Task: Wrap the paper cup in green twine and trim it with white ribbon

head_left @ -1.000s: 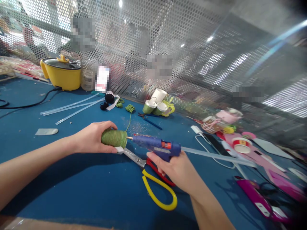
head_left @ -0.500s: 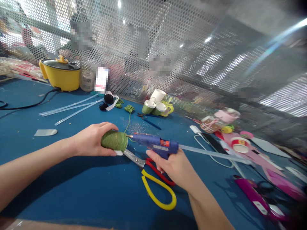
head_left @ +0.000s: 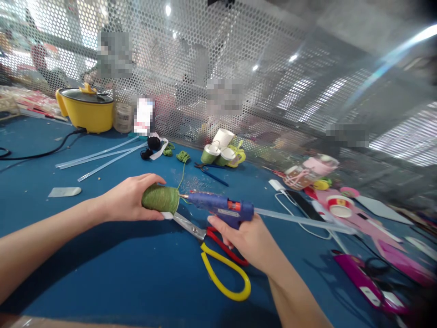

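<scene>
My left hand (head_left: 128, 202) is wrapped round a cup covered in green cord (head_left: 160, 199), held on its side just above the blue table (head_left: 112, 269). My right hand (head_left: 247, 239) grips a blue glue gun (head_left: 221, 207) by its handle. The metal nozzle touches the cup's rim end. A clear glue stick (head_left: 300, 219) juts out of the gun's back to the right. A thin green cord (head_left: 183, 171) runs from the cup to a small green bundle farther back. Scissors with red and yellow handles (head_left: 218, 259) lie under both hands.
A perforated metal screen (head_left: 239, 68) walls the table's far side. A yellow electric pot (head_left: 87, 109) with a black cable stands back left, clear glue sticks (head_left: 102, 157) beside it. Green-wrapped cups (head_left: 221, 152) sit mid-back. Pink craft pieces, a taped cup (head_left: 339, 206) and a white cable crowd the right.
Both hands hold almost the same pose. The cup and the glue gun have shifted slightly left, the nozzle staying at the cup's end.
</scene>
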A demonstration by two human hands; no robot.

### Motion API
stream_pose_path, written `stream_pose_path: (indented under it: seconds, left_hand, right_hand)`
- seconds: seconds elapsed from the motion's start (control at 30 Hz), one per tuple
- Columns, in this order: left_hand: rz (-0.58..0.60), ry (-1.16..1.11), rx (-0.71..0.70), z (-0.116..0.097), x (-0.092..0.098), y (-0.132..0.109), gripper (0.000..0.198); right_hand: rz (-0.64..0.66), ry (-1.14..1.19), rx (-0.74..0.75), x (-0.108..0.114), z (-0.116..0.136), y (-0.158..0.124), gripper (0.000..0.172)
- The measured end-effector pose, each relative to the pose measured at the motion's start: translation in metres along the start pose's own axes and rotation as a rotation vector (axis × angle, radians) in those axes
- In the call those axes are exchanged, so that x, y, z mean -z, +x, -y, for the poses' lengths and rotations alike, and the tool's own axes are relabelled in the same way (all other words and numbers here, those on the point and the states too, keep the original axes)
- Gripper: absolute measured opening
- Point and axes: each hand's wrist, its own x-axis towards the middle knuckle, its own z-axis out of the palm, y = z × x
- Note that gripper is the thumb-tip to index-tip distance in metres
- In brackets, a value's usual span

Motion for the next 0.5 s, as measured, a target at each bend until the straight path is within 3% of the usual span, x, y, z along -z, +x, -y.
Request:
stream_pose_path:
  seconds: [0.27,0.5]
  left_hand:
    - [0.002,-0.046,0.075,-0.0045,0.0027,0.0019,0.056]
    - [0.026,-0.085,0.151,-0.0046,0.0032,0.0015,0.056]
  right_hand:
    - [0.024,0.013,0.059,0.0006,-0.0004,-0.0019,0.032]
    - [0.054,0.019,0.015,0.001,0.002,-0.0034,0.033]
